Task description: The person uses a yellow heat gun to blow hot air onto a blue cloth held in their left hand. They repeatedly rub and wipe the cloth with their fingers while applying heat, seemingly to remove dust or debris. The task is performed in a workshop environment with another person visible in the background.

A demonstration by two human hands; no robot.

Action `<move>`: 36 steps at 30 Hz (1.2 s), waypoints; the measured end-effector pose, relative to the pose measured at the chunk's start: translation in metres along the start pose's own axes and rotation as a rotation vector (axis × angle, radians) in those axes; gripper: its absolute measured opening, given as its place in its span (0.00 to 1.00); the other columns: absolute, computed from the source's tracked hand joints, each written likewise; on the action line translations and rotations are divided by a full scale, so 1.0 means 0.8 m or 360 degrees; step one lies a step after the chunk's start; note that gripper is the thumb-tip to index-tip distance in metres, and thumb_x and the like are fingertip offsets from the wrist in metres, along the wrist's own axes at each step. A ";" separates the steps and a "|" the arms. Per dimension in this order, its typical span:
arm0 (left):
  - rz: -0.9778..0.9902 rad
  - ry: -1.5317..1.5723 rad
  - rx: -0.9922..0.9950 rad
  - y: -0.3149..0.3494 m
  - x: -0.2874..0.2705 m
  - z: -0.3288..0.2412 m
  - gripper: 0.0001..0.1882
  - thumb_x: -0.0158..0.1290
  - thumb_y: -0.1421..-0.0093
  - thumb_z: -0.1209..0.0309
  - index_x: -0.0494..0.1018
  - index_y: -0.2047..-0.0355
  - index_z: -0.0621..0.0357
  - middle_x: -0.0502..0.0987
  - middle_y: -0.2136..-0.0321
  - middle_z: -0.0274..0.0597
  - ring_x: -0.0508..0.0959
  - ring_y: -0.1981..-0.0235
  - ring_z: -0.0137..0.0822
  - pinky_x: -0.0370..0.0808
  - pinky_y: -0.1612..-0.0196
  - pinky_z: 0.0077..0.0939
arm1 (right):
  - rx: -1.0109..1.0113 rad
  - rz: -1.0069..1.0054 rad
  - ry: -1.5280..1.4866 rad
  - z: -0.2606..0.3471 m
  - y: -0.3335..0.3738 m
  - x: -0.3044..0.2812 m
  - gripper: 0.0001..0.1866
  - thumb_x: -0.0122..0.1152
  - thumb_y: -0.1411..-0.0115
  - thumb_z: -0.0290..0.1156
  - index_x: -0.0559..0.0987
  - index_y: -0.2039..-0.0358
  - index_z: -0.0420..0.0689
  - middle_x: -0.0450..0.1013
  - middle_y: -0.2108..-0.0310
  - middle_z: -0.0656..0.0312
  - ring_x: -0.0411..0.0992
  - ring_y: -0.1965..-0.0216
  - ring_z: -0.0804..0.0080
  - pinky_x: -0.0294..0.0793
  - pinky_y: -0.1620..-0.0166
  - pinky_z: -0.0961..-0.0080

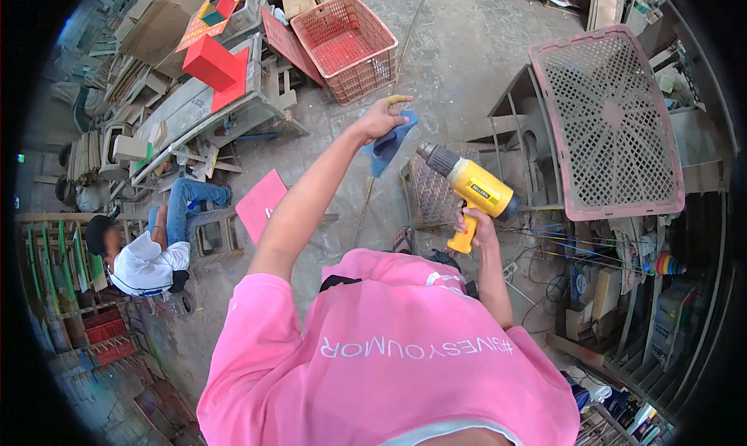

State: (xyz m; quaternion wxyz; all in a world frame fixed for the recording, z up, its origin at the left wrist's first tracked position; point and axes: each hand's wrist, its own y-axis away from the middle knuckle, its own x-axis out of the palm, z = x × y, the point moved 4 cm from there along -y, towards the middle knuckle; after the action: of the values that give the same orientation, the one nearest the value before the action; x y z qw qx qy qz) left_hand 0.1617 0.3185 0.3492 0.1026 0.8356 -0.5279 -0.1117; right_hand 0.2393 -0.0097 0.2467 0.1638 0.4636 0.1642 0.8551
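Note:
My right hand (482, 227) is wrapped round the handle of a yellow heat gun (476, 183). Its dark metal nozzle points up and left, toward my other hand. With my left arm stretched forward, my left hand (380, 119) grips a thin blue piece (389, 146) that hangs below the fingers; whether it is cloth or plastic I cannot tell. A gap separates the nozzle from the blue piece. Below the heat gun's nozzle stands a low, worn mesh-sided box or stool (440, 197).
A red plastic crate (342, 45) stands ahead. At the right, a pink-rimmed lattice panel (611, 123) rests on a metal frame. On the left are a workbench (198, 111) with red blocks, a pink sheet (261, 205) and a seated person (152, 259). Cables lie near the right-hand shelves.

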 end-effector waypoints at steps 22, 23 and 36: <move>0.0148 0.0254 0.0049 0.031 0.027 -0.073 0.25 0.50 0.42 0.82 0.67 0.42 0.56 0.71 0.75 0.24 0.69 0.75 0.16 0.68 0.70 0.11 | 0.0131 0.0117 0.0120 -0.018 -0.038 0.038 0.09 0.56 0.45 0.32 0.71 0.67 0.40 0.66 0.80 0.62 0.60 0.84 0.76 0.62 0.77 0.78; 0.0112 0.0265 0.0044 0.030 0.026 -0.073 0.25 0.49 0.42 0.82 0.68 0.43 0.57 0.71 0.75 0.24 0.69 0.75 0.16 0.67 0.70 0.11 | 0.0123 0.0200 0.0085 -0.020 -0.034 0.032 0.09 0.56 0.44 0.32 0.71 0.66 0.40 0.66 0.80 0.62 0.60 0.84 0.76 0.61 0.77 0.78; 0.0173 -0.0164 0.0009 0.027 0.026 -0.076 0.30 0.48 0.50 0.79 0.68 0.43 0.56 0.66 0.76 0.26 0.65 0.76 0.18 0.64 0.73 0.13 | 0.0062 0.0229 0.0065 -0.009 -0.003 0.008 0.10 0.55 0.44 0.31 0.71 0.66 0.38 0.65 0.81 0.61 0.62 0.82 0.75 0.62 0.76 0.78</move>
State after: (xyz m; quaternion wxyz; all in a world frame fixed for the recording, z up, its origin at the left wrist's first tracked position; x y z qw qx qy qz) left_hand 0.1693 0.2940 0.4121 0.0789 0.7991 -0.5775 -0.1472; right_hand 0.2305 -0.0060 0.2466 0.0894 0.4598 0.1504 0.8706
